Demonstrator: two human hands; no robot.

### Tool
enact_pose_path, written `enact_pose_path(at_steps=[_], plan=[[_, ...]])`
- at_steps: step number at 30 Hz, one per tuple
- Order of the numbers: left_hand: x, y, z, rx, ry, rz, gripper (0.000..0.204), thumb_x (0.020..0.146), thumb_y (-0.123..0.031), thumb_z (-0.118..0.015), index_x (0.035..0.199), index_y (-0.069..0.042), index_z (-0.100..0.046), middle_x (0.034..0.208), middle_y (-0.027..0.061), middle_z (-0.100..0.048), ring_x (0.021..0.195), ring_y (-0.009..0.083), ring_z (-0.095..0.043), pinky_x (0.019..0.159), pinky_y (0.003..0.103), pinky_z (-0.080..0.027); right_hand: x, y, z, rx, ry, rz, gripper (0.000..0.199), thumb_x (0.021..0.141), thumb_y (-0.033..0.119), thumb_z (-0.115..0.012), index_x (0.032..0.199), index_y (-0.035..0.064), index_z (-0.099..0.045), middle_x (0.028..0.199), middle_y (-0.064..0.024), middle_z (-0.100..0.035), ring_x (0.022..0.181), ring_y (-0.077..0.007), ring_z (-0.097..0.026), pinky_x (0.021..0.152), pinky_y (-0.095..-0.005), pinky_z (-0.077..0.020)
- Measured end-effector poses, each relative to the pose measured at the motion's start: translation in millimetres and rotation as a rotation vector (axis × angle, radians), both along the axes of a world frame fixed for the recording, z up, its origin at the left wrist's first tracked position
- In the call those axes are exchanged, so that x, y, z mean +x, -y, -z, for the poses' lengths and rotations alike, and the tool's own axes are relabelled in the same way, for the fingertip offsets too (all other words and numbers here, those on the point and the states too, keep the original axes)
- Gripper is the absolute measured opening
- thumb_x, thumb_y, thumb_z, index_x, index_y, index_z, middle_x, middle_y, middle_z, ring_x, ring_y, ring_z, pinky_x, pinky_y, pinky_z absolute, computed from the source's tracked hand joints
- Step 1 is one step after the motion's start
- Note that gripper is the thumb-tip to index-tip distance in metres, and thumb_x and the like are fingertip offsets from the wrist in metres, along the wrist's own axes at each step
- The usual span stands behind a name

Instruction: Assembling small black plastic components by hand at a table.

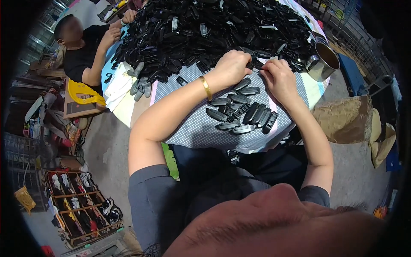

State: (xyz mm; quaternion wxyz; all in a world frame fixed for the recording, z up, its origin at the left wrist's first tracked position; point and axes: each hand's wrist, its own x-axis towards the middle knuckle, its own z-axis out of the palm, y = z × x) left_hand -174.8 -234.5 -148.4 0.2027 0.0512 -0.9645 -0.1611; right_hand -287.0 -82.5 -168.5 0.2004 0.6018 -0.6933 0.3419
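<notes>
At the near edge of a big dark heap, my left hand (233, 67), with a gold bracelet at its wrist, and my right hand (280, 78) face each other with fingers pinched. A small black plastic piece (256, 65) shows between their fingertips; its exact shape is hard to make out. Below the hands, several oblong black plastic casings (238, 99) lie in a loose group on the dotted tablecloth (184, 122). One more casing (182, 81) lies apart, left of my left forearm. The heap of black plastic parts (188, 38) spreads across the far side.
A metal mug-shaped container (324, 63) stands at the table's right edge. Grey gloves (139, 85) and white cloth (121, 88) lie at the left. Across the left side, another person (81, 49) reaches to the heap. A cardboard box (342, 120) stands right, a divided rack (81, 205) lower left.
</notes>
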Motion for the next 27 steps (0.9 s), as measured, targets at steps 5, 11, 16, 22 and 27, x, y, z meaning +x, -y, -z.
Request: enact_pose_path(at_steps=[5, 11, 16, 22, 27], plan=[[2, -4, 1, 0.015, -0.048, -0.044, 0.029, 0.069, -0.014, -0.069, 0.088, 0.001, -0.053, 0.077, 0.0152, -0.06, 0.071, 0.0268, -0.061, 0.064, 0.035, -0.048, -2, 2, 7, -0.114, 0.269, -0.1, 0.014, 0.082, 0.008, -0.059, 0.093, 0.0, -0.062, 0.077, -0.0123, -0.063, 0.067, -0.0232, -0.061, 0.061, -0.0297, -0.0482], [26, 4, -5, 0.707, -0.044, -0.118, 0.026, 0.076, -0.006, -0.067, 0.095, 0.001, -0.051, 0.074, 0.0033, -0.056, 0.062, 0.0076, -0.055, 0.053, 0.021, -0.044, 2, 19, -7, -0.055, 0.517, -0.294, 0.022, 0.085, 0.006, -0.054, 0.105, 0.0008, -0.061, 0.08, -0.0109, -0.066, 0.068, -0.0128, -0.062, 0.06, -0.0253, -0.0485], [40, 17, -13, 1.343, -0.179, -0.028, 0.032, 0.079, 0.002, -0.061, 0.109, 0.003, -0.05, 0.086, 0.007, -0.061, 0.077, 0.0121, -0.062, 0.068, 0.022, -0.052, 2, 69, -31, -0.001, 0.455, -0.438, 0.021, 0.085, 0.005, -0.052, 0.104, 0.0007, -0.061, 0.082, -0.0097, -0.065, 0.07, -0.0147, -0.062, 0.061, -0.0255, -0.048], [54, 36, -3, 1.26, -0.164, -0.046, 0.026, 0.083, -0.005, -0.059, 0.108, 0.005, -0.057, 0.081, 0.0051, -0.062, 0.064, 0.008, -0.058, 0.06, 0.019, -0.048, 7, 82, -19, -0.108, 0.362, -0.518, 0.019, 0.079, 0.001, -0.056, 0.097, -0.0013, -0.062, 0.085, -0.0136, -0.06, 0.075, -0.0261, -0.061, 0.065, -0.0304, -0.0481], [51, 22, -6, 1.125, -0.231, -0.104, 0.026, 0.083, -0.006, -0.06, 0.107, 0.004, -0.059, 0.086, 0.0041, -0.063, 0.07, 0.0071, -0.056, 0.065, 0.02, -0.047, 14, 72, -15, -0.103, 0.512, -0.501, 0.02, 0.081, -0.003, -0.053, 0.1, -0.0031, -0.061, 0.086, -0.0109, -0.06, 0.073, -0.0183, -0.061, 0.063, -0.0252, -0.0485]])
